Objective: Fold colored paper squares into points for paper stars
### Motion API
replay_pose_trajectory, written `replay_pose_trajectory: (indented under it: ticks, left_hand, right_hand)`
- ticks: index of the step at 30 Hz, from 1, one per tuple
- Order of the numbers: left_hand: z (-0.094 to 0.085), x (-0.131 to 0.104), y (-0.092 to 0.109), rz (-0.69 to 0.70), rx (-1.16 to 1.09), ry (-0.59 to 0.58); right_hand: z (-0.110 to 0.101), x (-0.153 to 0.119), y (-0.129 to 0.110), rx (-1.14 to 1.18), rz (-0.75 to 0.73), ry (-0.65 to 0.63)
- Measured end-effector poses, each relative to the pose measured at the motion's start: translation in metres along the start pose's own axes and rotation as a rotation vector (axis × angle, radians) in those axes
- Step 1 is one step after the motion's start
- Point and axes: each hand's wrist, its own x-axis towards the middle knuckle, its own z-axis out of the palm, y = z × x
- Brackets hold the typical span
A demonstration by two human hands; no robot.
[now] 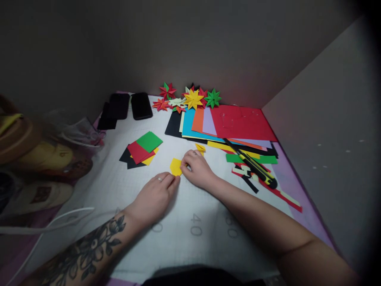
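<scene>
A small yellow piece of paper point(176, 166) lies on the white mat between my hands. My left hand point(159, 192) pinches its lower edge between thumb and fingers. From the right, my right hand point(196, 169) has its fingers curled onto the paper's right side, covering that part. Just behind my right hand sits a folded yellow paper piece point(200, 148). Left of the hands are loose paper squares, a green one point(149, 141) over red, yellow and black ones.
Folded paper stars point(193, 99) stand by the wall at the back. Coloured sheets point(244, 123) lie in front of them. A yellow-black utility knife point(258, 171) rests on paper strips at right. Two dark phones point(141, 106) lie back left; a white cable point(59, 220) crosses the left.
</scene>
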Motion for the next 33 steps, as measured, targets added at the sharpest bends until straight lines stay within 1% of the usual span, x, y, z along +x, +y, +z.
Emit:
replay_pose_trajectory:
  ticks: [5,20,24,27,31,33]
  left_hand:
    - [-0.001,0.001,0.001,0.006,0.027,0.021]
    - [0.003,0.000,0.005,-0.011,0.073,0.030]
    - [0.003,0.000,0.008,-0.012,0.079,-0.006]
    - [0.001,0.002,0.012,-0.023,0.090,-0.056]
    - [-0.004,0.005,0.019,-0.051,0.187,-0.133]
    - [-0.006,0.005,0.022,-0.066,0.221,-0.148]
  right_hand:
    - [0.000,0.000,-0.001,-0.007,0.004,-0.009]
    - [0.000,0.000,-0.002,-0.048,0.020,-0.017]
    - [0.000,0.000,-0.002,-0.052,0.028,-0.019]
    - [-0.001,-0.001,-0.003,-0.046,0.035,-0.017]
    - [-0.001,-0.002,-0.002,0.016,0.060,0.013]
    - [0.000,-0.001,0.000,0.057,0.072,0.038]
